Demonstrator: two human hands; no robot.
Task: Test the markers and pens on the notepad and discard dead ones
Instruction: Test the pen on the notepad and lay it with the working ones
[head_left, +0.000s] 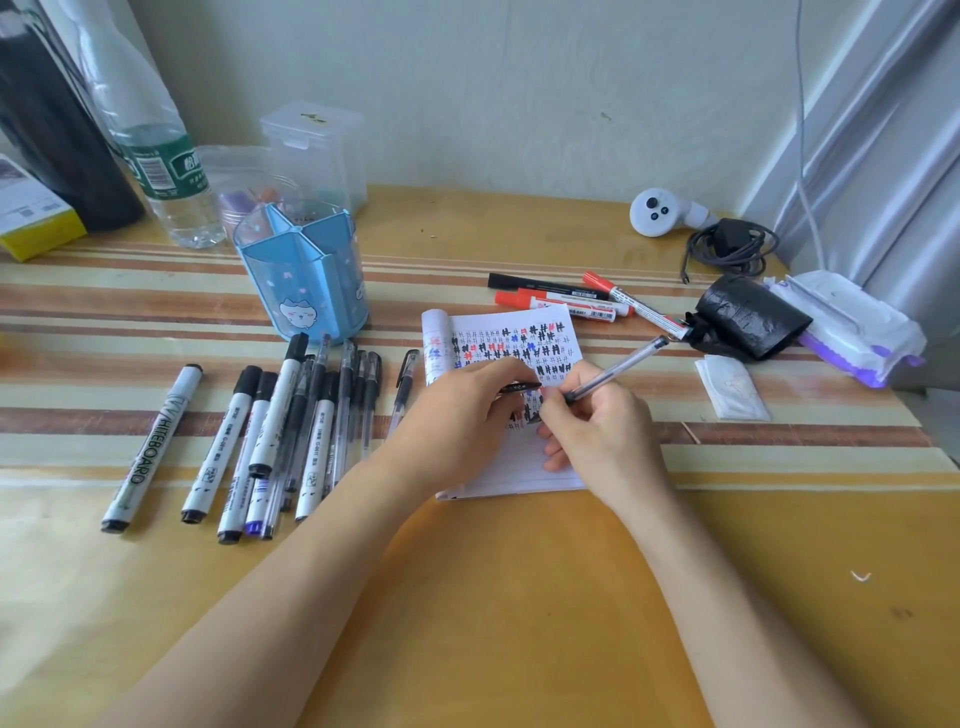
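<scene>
A small notepad (524, 332) lies open mid-table, its page covered with black, red and blue hash marks. My right hand (597, 421) grips a clear gel pen (621, 364), tip down on the page, barrel pointing up to the right. My left hand (467, 410) rests on the pad and pinches a black pen cap (521, 387) beside the pen's tip. Several black-capped whiteboard markers and gel pens (291, 431) lie in a loose row to the left. Two red markers (556, 304) and a black one (540, 284) lie behind the pad.
A blue pen holder (306, 280) stands left of the pad, with a water bottle (156, 171) and clear boxes (311, 150) behind it. To the right lie a roll of black bags (748, 317), a wipes pack (857, 332), a folded tissue (732, 387), a cable (727, 244) and a white controller (660, 210).
</scene>
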